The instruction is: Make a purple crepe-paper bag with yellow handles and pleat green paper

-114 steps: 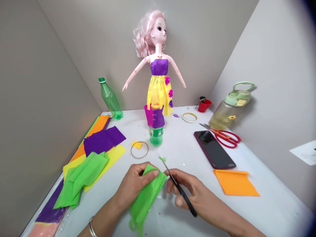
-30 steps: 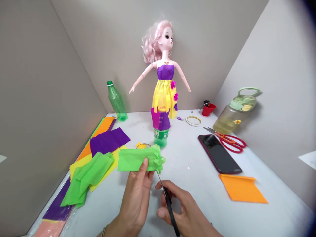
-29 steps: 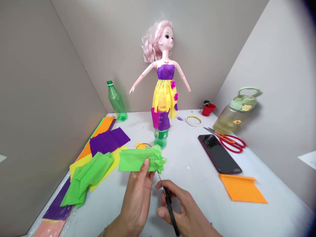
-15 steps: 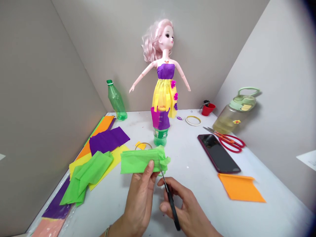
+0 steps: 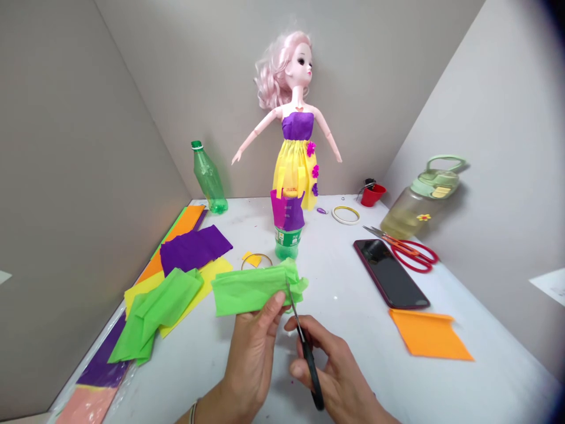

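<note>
A folded piece of green crepe paper [image 5: 249, 288] is pinched between the thumb and fingers of my left hand [image 5: 256, 347]. It lies level above the table, its right end cut and ruffled. My right hand [image 5: 331, 365] grips black-handled scissors [image 5: 305, 347], their blades pointing up and away. The blade tips overlap the paper close to my left thumb, near the ruffled end. Just beyond the paper, a thin bangle [image 5: 257, 256] lies around a yellow scrap. Behind that stands a doll [image 5: 297, 123] in a purple and yellow dress, with a green bottle base [image 5: 288, 244] in front of it.
Green crepe paper [image 5: 154, 318], purple paper [image 5: 194, 247] and yellow sheets lie left. A cut green bottle [image 5: 208, 179] leans at the back. On the right are a phone [image 5: 391, 274], red scissors [image 5: 412, 253], orange paper [image 5: 432, 334], a tilted water bottle [image 5: 419, 197] and a red bucket [image 5: 372, 194].
The green paper has turned from slanting downward to lying level, and its right end has become ruffled. Over the last second both hands shifted slightly right, the scissor tips staying at the paper.
</note>
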A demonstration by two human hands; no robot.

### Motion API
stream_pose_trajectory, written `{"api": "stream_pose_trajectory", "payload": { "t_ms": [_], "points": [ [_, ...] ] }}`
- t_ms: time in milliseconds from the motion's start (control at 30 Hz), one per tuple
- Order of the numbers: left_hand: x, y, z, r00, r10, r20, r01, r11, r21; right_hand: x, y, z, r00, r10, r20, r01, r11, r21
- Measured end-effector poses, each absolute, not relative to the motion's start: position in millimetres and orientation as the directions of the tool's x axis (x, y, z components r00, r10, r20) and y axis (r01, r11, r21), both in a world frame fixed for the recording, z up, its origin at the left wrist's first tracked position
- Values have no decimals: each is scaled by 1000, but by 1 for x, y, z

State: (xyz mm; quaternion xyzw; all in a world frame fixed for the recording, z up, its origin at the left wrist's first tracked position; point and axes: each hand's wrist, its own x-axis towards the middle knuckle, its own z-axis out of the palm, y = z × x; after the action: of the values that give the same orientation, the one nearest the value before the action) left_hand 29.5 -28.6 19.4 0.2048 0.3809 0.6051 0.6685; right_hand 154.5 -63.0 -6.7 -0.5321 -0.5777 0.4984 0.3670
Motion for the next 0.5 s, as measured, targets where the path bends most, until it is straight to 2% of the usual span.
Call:
{"api": "stream_pose_trajectory", "payload": {
  "t_ms": [300, 500],
  "points": [
    [30, -28, 21, -47, 946, -319, -685, 203, 700, 155, -67, -17, -101, 983, -156, 217, -131, -967],
    [29, -27, 20, -16, 951, -309, -680, 216, 701, 157, -65, -19, -182, 978, -106, 272, -54, -961]
  ]
}}
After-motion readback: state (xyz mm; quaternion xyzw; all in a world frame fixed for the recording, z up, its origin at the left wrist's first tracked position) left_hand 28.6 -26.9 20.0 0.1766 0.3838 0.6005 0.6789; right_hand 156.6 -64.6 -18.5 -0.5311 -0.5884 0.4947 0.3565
